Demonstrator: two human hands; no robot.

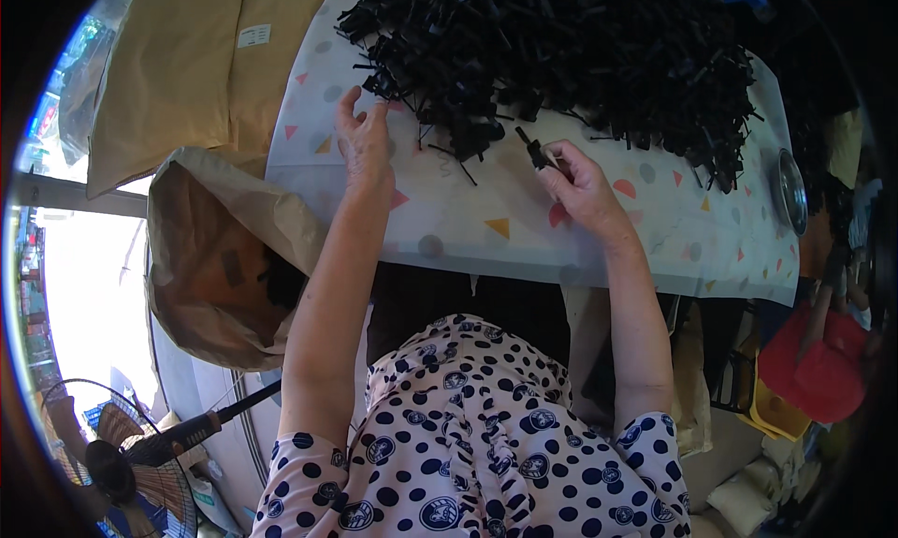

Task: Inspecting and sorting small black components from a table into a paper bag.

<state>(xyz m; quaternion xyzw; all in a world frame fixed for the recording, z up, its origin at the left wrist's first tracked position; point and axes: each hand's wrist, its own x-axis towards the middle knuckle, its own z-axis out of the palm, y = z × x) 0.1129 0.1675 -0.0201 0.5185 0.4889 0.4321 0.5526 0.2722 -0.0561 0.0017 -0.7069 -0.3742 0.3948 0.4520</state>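
A large heap of small black plastic parts (561, 51) covers the far side of the table. My right hand (585, 187) pinches one black plastic part (536, 152) between thumb and fingers, just in front of the heap; a thin stem sticks up from it. At the heap's left edge is my left hand (363, 140), its fingers apart and curled a little. The fingertips are close to a few black pieces (379, 84); whether they touch them I cannot tell.
The table wears a white cloth (468, 225) with coloured shapes. An open brown paper sack (234, 257) with black pieces inside stands at the left, below cardboard (168, 70). A metal bowl (792, 192) sits at the right edge. A fan (117, 468) stands lower left, a red stool-like thing (814, 365) right.
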